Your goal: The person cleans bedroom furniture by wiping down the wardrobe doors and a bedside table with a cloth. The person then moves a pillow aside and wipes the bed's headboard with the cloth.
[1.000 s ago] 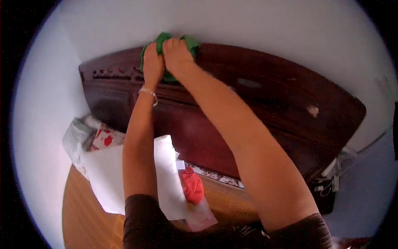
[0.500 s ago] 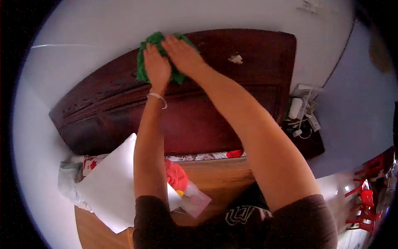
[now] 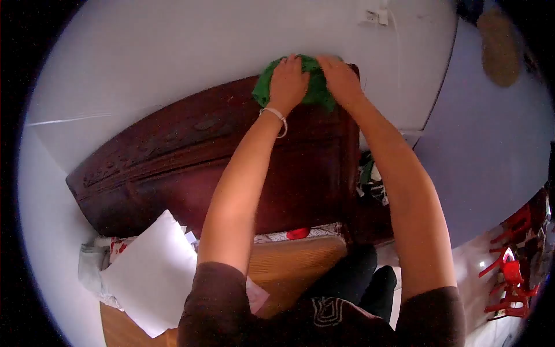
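Observation:
A green cloth (image 3: 317,87) lies bunched against the upper right part of a dark red-brown wooden headboard (image 3: 231,136). My left hand (image 3: 289,81), with a pale bracelet at the wrist, presses the cloth from its left side, fingers bent over it near the top edge. At the cloth's right side, my right hand (image 3: 341,80) holds it close to the headboard's upper right corner. The two hands are a short gap apart, with green fabric showing between them. Both palms are hidden.
A white pillow (image 3: 153,277) leans below the headboard on a bed with a woven brown mat (image 3: 300,257). Chargers and cables (image 3: 372,173) are partly hidden beside my right forearm. Red stools (image 3: 511,274) stand at the far right. A wall socket (image 3: 376,16) is above.
Both hands have slid right along the headboard with the green cloth, towards its right corner. The pale patch there is now out of sight. The view has shifted right.

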A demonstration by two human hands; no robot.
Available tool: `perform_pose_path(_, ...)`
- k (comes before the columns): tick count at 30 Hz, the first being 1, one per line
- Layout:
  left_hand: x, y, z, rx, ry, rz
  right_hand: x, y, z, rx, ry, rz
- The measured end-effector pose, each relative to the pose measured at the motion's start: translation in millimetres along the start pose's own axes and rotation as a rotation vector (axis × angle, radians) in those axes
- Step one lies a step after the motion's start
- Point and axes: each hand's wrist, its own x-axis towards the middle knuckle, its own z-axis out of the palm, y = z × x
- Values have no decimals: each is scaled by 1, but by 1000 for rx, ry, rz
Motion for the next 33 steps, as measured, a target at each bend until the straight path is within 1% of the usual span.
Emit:
perform_pose_path(1, 13, 9, 9, -86, 18, 15, 5, 10, -4, 59, 80, 34)
perform_pose_path(2, 21, 21, 19, -84, 26, 18, 6, 19, -3, 56, 87, 29)
perform_pose_path(4, 33, 44, 44, -13, 198, 61, 7, 35, 5, -95, 439, 140)
perform_pose_path(5, 36, 51, 48, -17, 204, 62, 4, 37, 4, -101, 442, 137)
perform_pose_path(7, 37, 65, 48, 88, -82, 63, -7, 29, 2, 215, 135, 116)
perform_pose_path(8, 37, 67, 50, 88, -84, 70, -10, 31, 11, 214, 139, 122)
perform_pose_path(10, 31, 67, 56, 136, 20, 128, -22, 35, 35, 335, 442, 147)
perform_pose_path(11, 28, 66, 63, 135, 14, 136, -26, 35, 39, 334, 445, 156)
perform_pose_path(13, 20, 66, 67, 163, 161, 177, -36, 28, 40, 350, 590, 95)
perform_pose_path(14, 15, 69, 67, 166, 150, 177, -42, 27, 44, 357, 587, 104)
perform_pose_path(16, 0, 80, 67, 85, 243, 197, -63, 20, 51, 337, 606, 166)
perform_pose_path(17, -10, 82, 73, 80, 220, 183, -76, 18, 56, 347, 584, 181)
perform_pose_path(19, -37, 86, 81, 58, 88, 236, -105, 8, 62, 397, 509, 280)
perform_pose_path(20, -64, 83, 103, 52, 65, 226, -126, 1, 67, 404, 490, 296)
perform_pose_path(21, -104, 75, 140, 122, 27, 252, -154, -6, 78, 350, 434, 323)
perform_pose_path(22, -132, 73, 157, 193, -8, 278, -181, -12, 90, 296, 378, 346)
perform_pose_path(24, -172, 87, 139, 276, -321, 302, -236, -25, 111, 292, 318, 350)
perform_pose_path(25, -187, 95, 131, 274, -337, 287, -261, -33, 116, 283, 274, 347)
perform_pose_path(26, -202, 105, 121, 157, -472, 204, -281, -46, 114, 302, 252, 348)
perform_pose_path(27, -215, 111, 112, 41, -597, 119, -298, -57, 112, 336, 87, 452)
perform_pose_path(28, -229, 115, 104, 46, -602, 101, -310, -65, 110, 362, -74, 547)
perform_pose_path(29, -241, 118, 99, -51, -594, 32, -321, -70, 110, 372, -85, 537)
perform_pose_path(30, -247, 119, 92, -148, -582, -39, -329, -75, 111, 233, -197, 517)
perform_pose_path(31, -247, 116, 86, -143, -577, -52, -334, -76, 113, 88, -300, 489)
perform_pose_path(32, -238, 115, 74, -164, -694, -69, -329, -73, 110, 91, -304, 473)
perform_pose_path(33, -231, 112, 64, -187, -811, -92, -314, -68, 102, 167, -97, 402)
